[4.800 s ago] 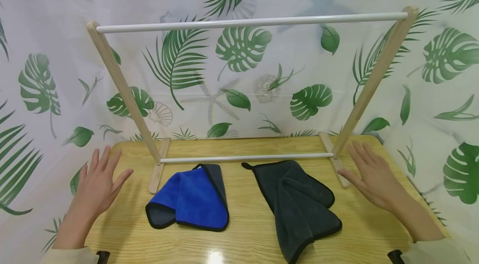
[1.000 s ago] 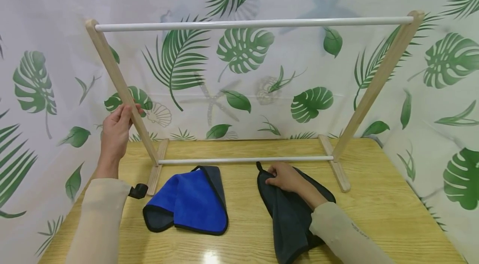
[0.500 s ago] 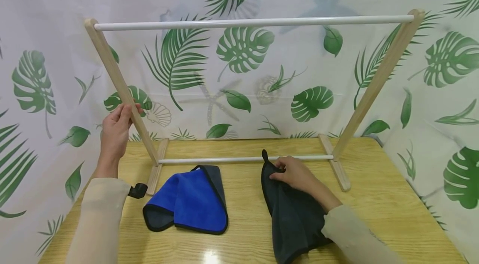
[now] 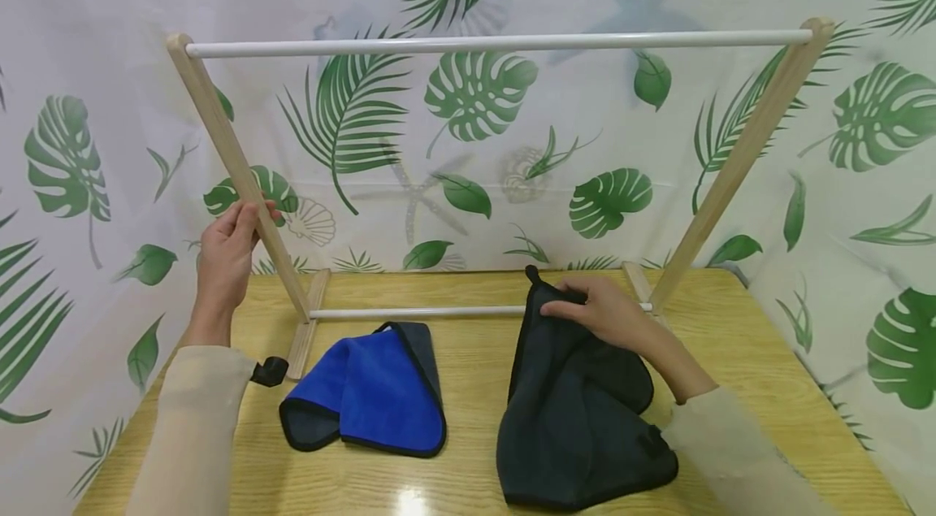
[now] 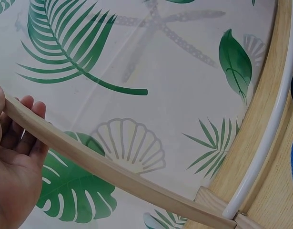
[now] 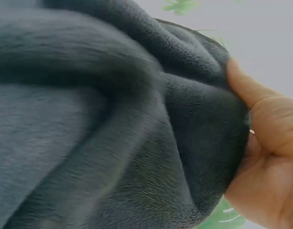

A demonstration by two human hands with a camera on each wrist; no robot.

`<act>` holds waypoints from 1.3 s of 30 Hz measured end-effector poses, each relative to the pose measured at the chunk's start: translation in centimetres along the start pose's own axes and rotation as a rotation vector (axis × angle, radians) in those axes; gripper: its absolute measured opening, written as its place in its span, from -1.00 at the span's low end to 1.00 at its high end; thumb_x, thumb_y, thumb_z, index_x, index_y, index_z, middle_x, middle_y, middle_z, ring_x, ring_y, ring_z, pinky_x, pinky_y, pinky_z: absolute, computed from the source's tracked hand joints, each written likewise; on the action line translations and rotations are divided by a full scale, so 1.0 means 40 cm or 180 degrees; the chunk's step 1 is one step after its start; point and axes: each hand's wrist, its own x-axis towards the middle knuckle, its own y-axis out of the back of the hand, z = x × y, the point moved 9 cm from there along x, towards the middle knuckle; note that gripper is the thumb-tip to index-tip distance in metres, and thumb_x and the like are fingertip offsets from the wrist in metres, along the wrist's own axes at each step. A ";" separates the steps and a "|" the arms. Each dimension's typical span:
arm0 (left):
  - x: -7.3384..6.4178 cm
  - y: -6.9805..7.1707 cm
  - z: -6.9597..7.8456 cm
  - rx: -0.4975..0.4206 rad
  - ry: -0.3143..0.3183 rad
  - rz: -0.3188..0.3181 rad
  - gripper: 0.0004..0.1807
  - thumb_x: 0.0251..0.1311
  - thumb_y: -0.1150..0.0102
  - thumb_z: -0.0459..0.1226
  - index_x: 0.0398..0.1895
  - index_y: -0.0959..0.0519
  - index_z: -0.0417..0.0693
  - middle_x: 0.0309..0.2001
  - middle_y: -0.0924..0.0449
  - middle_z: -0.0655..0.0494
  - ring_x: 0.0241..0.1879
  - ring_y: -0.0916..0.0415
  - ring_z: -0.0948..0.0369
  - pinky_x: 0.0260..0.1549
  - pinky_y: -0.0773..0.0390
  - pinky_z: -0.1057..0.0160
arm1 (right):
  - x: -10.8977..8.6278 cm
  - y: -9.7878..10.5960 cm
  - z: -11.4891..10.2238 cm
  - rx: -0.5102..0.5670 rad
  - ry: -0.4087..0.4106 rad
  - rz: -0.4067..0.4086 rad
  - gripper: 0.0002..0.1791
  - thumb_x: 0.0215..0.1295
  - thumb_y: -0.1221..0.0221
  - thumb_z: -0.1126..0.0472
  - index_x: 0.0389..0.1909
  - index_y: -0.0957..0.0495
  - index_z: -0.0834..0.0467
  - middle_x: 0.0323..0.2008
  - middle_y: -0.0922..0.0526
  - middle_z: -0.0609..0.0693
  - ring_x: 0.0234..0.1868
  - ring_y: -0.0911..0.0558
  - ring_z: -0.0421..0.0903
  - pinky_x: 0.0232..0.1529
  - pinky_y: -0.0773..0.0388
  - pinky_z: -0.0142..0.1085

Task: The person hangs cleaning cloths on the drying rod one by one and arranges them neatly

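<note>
My left hand (image 4: 228, 252) grips the left wooden post (image 4: 227, 138) of a drying rack; in the left wrist view the thumb and fingers lie on either side of that post (image 5: 89, 155). With my right hand (image 4: 607, 313) I pinch a dark grey towel (image 4: 563, 410) near its black hanging loop. The towel's upper end is raised in front of the rack's lower white rod (image 4: 417, 312), while its lower part rests on the table. Grey fleece (image 6: 136, 157) fills much of the right wrist view. A folded blue towel (image 4: 387, 394) with black edging lies left of it.
The rack's upper white rod (image 4: 497, 44) spans two slanting posts, the right post (image 4: 738, 158) standing near the table's right side. The wooden table (image 4: 768, 386) meets a leaf-patterned curtain (image 4: 468, 199) at the back and both sides.
Both hands were raised open beside the rack earlier; the left then took the post. My right hand has gripped the grey towel and lifted its looped end upward and slightly right.
</note>
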 end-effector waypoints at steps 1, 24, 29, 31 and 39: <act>0.000 0.000 0.000 -0.0008 -0.0006 -0.0007 -0.49 0.50 -0.07 -0.02 0.28 -0.54 -0.22 -0.01 -0.60 0.12 0.17 -0.49 0.13 0.37 -0.33 0.23 | -0.001 0.010 -0.005 0.0095 -0.0013 0.0008 -0.70 0.42 -0.32 0.09 -0.47 -0.48 0.07 -0.55 -0.30 -0.11 -0.50 -0.35 -0.15 -0.39 -0.31 -0.30; 0.004 0.003 0.002 0.0068 0.0053 -0.0014 -0.42 0.49 -0.09 -0.01 0.32 -0.51 -0.29 0.04 -0.61 0.06 0.20 -0.52 0.11 0.31 -0.39 0.30 | -0.008 0.176 -0.105 0.0434 0.0127 0.0217 -0.90 0.38 -0.37 0.20 -0.28 -0.73 0.16 -0.51 -0.54 -0.02 -0.44 -0.52 -0.10 -0.41 -0.46 -0.35; 0.005 0.003 0.002 0.0092 0.0078 0.0001 -0.39 0.47 -0.10 0.01 0.32 -0.49 -0.30 0.01 -0.62 0.06 0.18 -0.52 0.09 0.32 -0.39 0.28 | -0.004 0.217 -0.131 0.0373 0.0113 0.0287 -0.90 0.39 -0.36 0.21 -0.21 -0.74 0.18 -0.43 -0.64 0.03 -0.35 -0.60 -0.08 -0.35 -0.51 -0.34; 0.005 0.003 0.002 0.0088 0.0078 -0.0010 -0.40 0.47 -0.11 0.02 0.30 -0.51 -0.28 0.03 -0.62 0.01 0.17 -0.52 0.11 0.32 -0.39 0.28 | 0.000 0.235 -0.140 0.0290 0.0100 0.0327 -0.89 0.40 -0.35 0.19 -0.20 -0.74 0.17 -0.40 -0.66 0.03 -0.33 -0.62 -0.08 -0.32 -0.53 -0.34; 0.006 0.001 0.004 0.0135 0.0029 -0.0073 -0.47 0.47 -0.10 0.02 0.24 -0.58 -0.21 -0.02 -0.65 0.09 0.17 -0.54 0.10 0.28 -0.42 0.32 | 0.023 0.310 -0.186 0.0031 0.0248 0.0424 -0.84 0.48 -0.28 0.17 -0.10 -0.75 0.16 -0.32 -0.68 0.01 -0.27 -0.62 -0.11 -0.24 -0.52 -0.41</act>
